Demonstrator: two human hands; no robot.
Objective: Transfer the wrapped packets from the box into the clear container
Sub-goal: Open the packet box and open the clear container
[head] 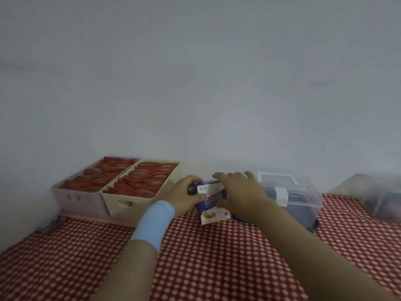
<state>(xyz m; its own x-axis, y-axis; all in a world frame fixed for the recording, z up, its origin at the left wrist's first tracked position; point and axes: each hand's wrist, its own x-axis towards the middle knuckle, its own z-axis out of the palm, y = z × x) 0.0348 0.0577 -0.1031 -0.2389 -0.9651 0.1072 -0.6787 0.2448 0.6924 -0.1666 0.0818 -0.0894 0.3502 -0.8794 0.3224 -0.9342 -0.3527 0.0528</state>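
Observation:
A purple and white snack box (211,210) stands on the red checked tablecloth at the middle of the table. My left hand (186,195) grips its left side near the top, fingers curled round the edge. My right hand (238,192) lies over the box's top right, fingers spread and fairly straight. What is inside the box is hidden. Just right of the box stands a clear container (303,199) with a white lid and a white latch; dark things show dimly through its wall.
Two trays, one pink (76,199) and one cream (121,203), hold several red packets at the back left against the wall. Another clear container (382,196) sits blurred at the far right. The red checked cloth (206,257) covers the near table.

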